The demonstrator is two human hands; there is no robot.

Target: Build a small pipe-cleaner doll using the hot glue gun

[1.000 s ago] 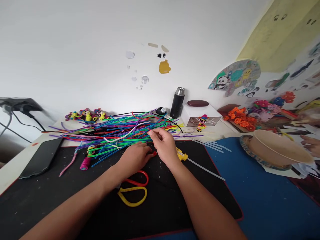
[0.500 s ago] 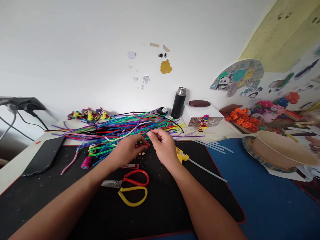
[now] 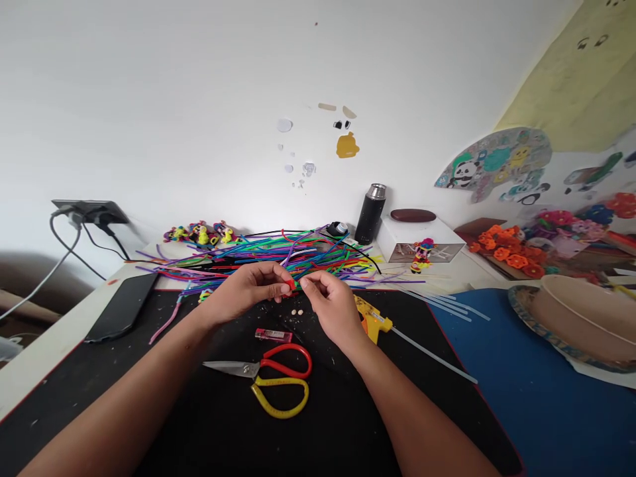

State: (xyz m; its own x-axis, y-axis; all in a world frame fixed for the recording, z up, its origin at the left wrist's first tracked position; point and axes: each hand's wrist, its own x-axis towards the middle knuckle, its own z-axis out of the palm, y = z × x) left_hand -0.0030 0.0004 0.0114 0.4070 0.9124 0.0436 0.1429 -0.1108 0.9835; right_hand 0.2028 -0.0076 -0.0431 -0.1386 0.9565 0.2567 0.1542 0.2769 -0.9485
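Observation:
My left hand [image 3: 256,289] pinches a small red and green pipe-cleaner piece [image 3: 291,285] between thumb and fingertips. The thumb and forefinger of my right hand [image 3: 332,301] close on its green side, so both hands meet at it; its full shape is hidden by my fingers. Below them, two small pale beads [image 3: 297,312] lie on the black mat [image 3: 342,417]. Nearer to me are a pink lighter [image 3: 273,335] and scissors [image 3: 258,377] with one red and one yellow handle. A yellow glue gun [image 3: 376,320] with a clear glue stick rests beside my right wrist.
Behind my hands spreads a heap of coloured pipe cleaners [image 3: 258,255]. A phone [image 3: 122,308] lies at the left. Farther back stand a black flask [image 3: 370,215], a white box [image 3: 422,240] and small figures [image 3: 199,234]. A large bowl [image 3: 586,318] sits at the right.
My hands have come together, and my right fingers now touch the piece in my left hand. The camera view has turned a little to the left.

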